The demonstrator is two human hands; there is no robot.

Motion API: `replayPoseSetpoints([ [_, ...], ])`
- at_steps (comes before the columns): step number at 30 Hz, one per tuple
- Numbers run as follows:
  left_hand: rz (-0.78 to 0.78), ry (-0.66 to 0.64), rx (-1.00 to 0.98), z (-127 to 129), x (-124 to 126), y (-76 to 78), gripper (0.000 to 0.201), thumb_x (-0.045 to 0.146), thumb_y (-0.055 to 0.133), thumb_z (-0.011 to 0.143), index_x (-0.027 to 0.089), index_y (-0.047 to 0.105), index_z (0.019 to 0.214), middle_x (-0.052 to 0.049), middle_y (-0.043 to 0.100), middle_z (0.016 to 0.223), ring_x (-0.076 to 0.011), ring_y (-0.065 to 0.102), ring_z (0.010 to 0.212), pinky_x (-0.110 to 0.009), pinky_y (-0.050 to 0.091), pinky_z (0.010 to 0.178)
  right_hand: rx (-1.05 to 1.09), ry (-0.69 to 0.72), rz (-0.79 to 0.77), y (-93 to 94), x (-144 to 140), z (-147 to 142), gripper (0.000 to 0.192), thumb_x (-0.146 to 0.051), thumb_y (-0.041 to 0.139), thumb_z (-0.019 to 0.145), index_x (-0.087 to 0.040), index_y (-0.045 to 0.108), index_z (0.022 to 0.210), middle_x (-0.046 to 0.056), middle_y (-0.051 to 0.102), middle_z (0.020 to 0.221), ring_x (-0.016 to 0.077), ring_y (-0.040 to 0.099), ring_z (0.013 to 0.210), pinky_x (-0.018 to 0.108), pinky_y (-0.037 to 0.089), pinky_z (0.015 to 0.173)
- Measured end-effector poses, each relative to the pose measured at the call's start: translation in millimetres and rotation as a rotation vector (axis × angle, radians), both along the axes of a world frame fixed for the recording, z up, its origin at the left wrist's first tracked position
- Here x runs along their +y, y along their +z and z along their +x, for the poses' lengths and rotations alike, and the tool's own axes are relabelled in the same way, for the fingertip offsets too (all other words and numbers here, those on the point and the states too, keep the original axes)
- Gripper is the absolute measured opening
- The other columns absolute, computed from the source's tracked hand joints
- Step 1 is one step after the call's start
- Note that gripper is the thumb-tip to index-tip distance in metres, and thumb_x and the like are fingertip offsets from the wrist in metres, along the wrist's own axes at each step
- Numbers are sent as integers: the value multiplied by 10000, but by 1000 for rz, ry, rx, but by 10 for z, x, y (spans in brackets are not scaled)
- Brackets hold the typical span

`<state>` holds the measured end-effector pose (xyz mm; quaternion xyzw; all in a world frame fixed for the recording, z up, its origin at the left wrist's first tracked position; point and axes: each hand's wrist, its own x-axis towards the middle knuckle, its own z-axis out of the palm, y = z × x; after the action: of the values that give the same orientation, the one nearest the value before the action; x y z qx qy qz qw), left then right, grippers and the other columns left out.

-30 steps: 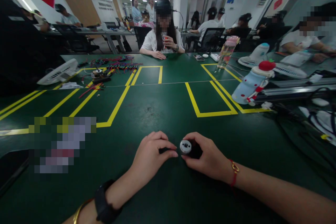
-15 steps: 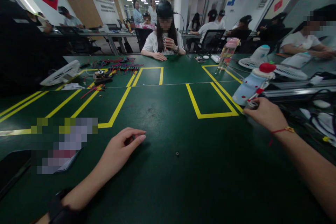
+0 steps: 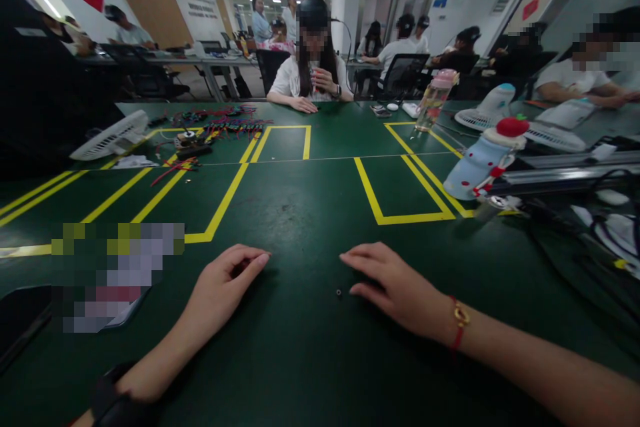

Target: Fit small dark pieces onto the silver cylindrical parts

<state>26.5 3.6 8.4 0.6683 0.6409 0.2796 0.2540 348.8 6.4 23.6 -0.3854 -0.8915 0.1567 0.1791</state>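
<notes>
A tiny dark round part (image 3: 339, 292) lies on the green table mat (image 3: 310, 213) in front of me. My right hand (image 3: 395, 287) rests flat on the mat just right of it, fingers extended and holding nothing, fingertips a short way from the part. My left hand (image 3: 225, 283) rests on the mat further left, fingers loosely curled, with nothing seen in it. A small grey cylindrical piece (image 3: 487, 207) stands on the mat at the right, beside a blue bottle with a red cap (image 3: 483, 157).
Yellow tape outlines (image 3: 400, 217) mark the mat. A white fan (image 3: 113, 137) and a pile of coloured wires (image 3: 220, 127) lie at the left rear. A clear bottle (image 3: 431, 103), another fan (image 3: 493, 110) and cables (image 3: 590, 227) crowd the right. A person (image 3: 311, 63) sits opposite.
My right hand has come back from the right by the blue bottle to the mat beside the tiny part, empty. The grey cylindrical piece now stands near the bottle. My left hand has barely moved.
</notes>
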Motion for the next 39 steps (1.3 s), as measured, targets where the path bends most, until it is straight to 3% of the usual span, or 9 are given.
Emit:
replayPoseSetpoints([
  [3, 4, -11, -3, -2, 0, -10, 324, 529, 546, 869, 268, 718, 954, -21, 710, 995, -230, 645, 890, -321, 493, 747, 0, 110, 31, -164, -184, -249, 254, -274, 499, 927, -239, 670, 1111, 67, 627, 1125, 175, 533, 1052, 363, 470, 880],
  [6, 7, -22, -5, 1, 0, -18, 332, 534, 540, 869, 263, 715, 945, -29, 710, 980, -234, 644, 885, -330, 497, 747, 33, 24, 62, -144, -109, -133, 217, -264, 495, 924, -195, 693, 981, 74, 646, 979, 162, 556, 924, 346, 478, 813],
  [8, 9, -28, -7, 4, -5, -15, 333, 531, 533, 876, 261, 711, 951, -33, 707, 983, -234, 643, 891, -335, 499, 752, 37, -150, 121, -16, 68, 103, 227, -292, 498, 917, -183, 690, 970, 85, 649, 968, 170, 565, 902, 356, 475, 819],
  [13, 11, -35, -9, 17, -22, 1, 295, 501, 537, 887, 270, 707, 955, -21, 700, 999, -224, 644, 902, -330, 495, 767, -325, -913, 309, 408, 562, 1020, 404, -448, 434, 896, -165, 706, 993, 132, 643, 1084, 250, 558, 1015, 394, 417, 860],
  [16, 6, -39, -8, 16, -19, 2, 287, 497, 540, 888, 272, 706, 955, -18, 697, 1000, -223, 646, 902, -333, 491, 775, -426, -1127, 226, 526, 686, 1531, 467, -479, 435, 860, -144, 734, 990, 202, 649, 1034, 321, 574, 938, 421, 397, 737],
  [21, 5, -46, -10, 0, -14, -8, 300, 513, 540, 882, 278, 710, 960, -16, 706, 995, -229, 651, 916, -334, 496, 784, -490, -1215, 75, 515, 714, 1915, 430, -477, 470, 825, -218, 753, 1019, 153, 680, 990, 244, 589, 798, 339, 352, 642],
  [39, -17, -66, -45, 0, -21, -17, 269, 488, 548, 892, 262, 687, 938, -4, 670, 972, -208, 623, 914, -311, 455, 793, -590, -1264, -44, 455, 831, 2195, 470, -534, 429, 853, -256, 725, 1090, 130, 663, 1111, 281, 590, 936, 342, 391, 736],
])
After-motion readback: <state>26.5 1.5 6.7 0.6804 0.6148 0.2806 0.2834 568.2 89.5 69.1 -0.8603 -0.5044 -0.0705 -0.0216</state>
